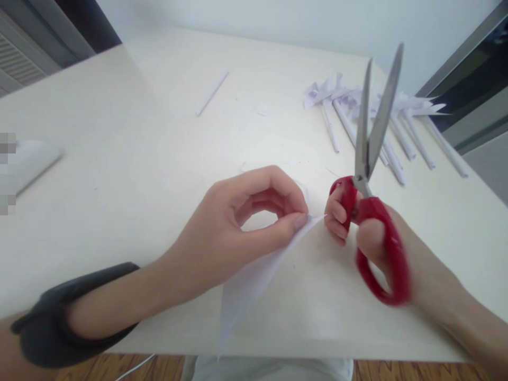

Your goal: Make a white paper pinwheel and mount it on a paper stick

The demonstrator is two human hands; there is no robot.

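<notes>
My left hand [246, 217] pinches a folded piece of white paper [250, 286] between thumb and fingertips. The paper hangs down below the hand to the table's front edge, with one pointed corner sticking out past the thumb to the right. In my right hand [369, 227] is a pair of scissors [387, 248] with red handles, fingers and thumb through the loops. Its metal blades point up and away, slightly apart, with nothing between them. The scissors are to the right of the paper corner, apart from it.
Several rolled paper sticks with cut paper tops [341, 100] lie in a row at the back right. A single rolled paper stick [212, 94] lies at the back middle. Small paper scraps [261, 110] dot the white table [138, 132]. At the left edge is a white stack [34, 159].
</notes>
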